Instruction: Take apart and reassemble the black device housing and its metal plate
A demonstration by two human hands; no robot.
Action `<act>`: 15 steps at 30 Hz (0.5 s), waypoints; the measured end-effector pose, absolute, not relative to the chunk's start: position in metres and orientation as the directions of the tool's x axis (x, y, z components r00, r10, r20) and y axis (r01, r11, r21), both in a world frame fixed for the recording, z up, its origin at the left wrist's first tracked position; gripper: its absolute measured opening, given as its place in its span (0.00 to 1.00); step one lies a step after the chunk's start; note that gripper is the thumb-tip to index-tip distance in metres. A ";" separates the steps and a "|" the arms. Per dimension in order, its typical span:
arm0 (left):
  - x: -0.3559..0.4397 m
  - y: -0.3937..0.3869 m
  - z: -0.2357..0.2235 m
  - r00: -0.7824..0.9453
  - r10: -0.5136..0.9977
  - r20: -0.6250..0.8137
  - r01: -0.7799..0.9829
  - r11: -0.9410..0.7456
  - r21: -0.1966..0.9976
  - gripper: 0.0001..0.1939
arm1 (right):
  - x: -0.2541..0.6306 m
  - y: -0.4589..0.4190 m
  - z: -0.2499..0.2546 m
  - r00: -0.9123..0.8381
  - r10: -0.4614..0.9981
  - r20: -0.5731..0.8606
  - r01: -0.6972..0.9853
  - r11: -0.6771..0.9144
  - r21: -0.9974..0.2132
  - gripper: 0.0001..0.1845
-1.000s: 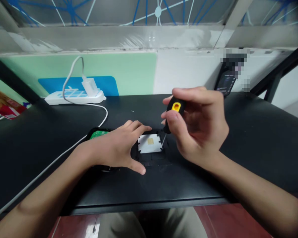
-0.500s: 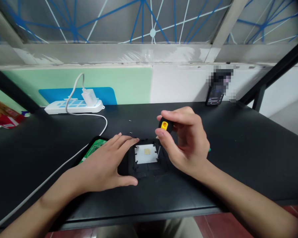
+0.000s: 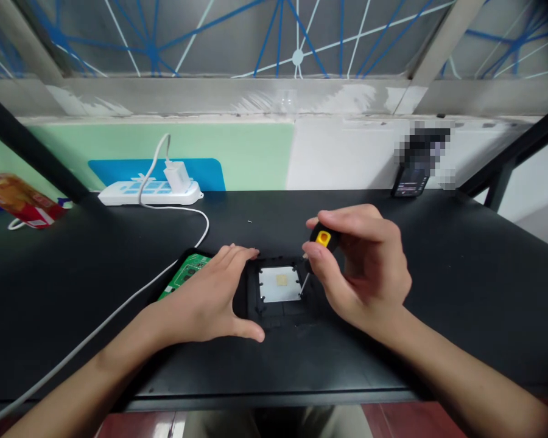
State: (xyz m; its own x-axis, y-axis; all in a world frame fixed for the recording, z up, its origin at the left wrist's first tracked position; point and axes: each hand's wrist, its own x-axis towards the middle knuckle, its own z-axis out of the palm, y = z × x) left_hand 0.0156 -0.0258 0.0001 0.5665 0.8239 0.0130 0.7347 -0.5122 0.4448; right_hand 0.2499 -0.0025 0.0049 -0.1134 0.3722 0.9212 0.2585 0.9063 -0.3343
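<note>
A black plastic casing lies on the table, with a silvery metal plate set in it and a small tan square on the plate. My left hand spans the casing's left side, fingers at the far edge and thumb at the near edge, holding it. In my right hand is a screwdriver, its black handle with a yellow end pinched between thumb and fingers. The thin shaft slants down to the plate's right edge; the exact tip contact is too small to tell.
A green circuit board in a black shell lies partly under my left hand. One tiny metal piece rests beyond the casing. A white cable runs from the power strip. A phone leans at the back; a red-brown packet sits left.
The view has shifted, so everything appears farther right. My left fingertips sit slightly farther back along the casing, and a second tiny metal piece no longer shows. The screwdriver remains at the plate's right edge.
</note>
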 end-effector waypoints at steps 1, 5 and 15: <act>0.015 -0.026 -0.001 0.566 0.824 0.014 0.736 -0.513 0.443 0.55 | 0.251 -0.001 0.006 -0.118 0.359 0.926 0.253 0.912 -0.321 0.32; 0.015 -0.026 -0.003 0.568 0.823 -0.020 0.746 -0.504 0.435 0.56 | 0.252 0.006 0.009 0.046 0.366 0.930 0.244 0.898 -0.366 0.25; 0.016 -0.028 -0.001 0.557 0.828 -0.058 0.772 -0.491 0.404 0.57 | 0.244 0.025 -0.013 0.028 0.477 0.878 0.068 0.876 -0.478 0.24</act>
State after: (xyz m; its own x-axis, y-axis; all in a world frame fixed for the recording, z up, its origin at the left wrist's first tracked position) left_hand 0.0163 -0.0280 -0.0005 0.5570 0.8285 -0.0582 0.7720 -0.4906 0.4042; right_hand 0.2441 0.0251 -0.0125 0.0283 0.4773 0.8783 0.0682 0.8756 -0.4781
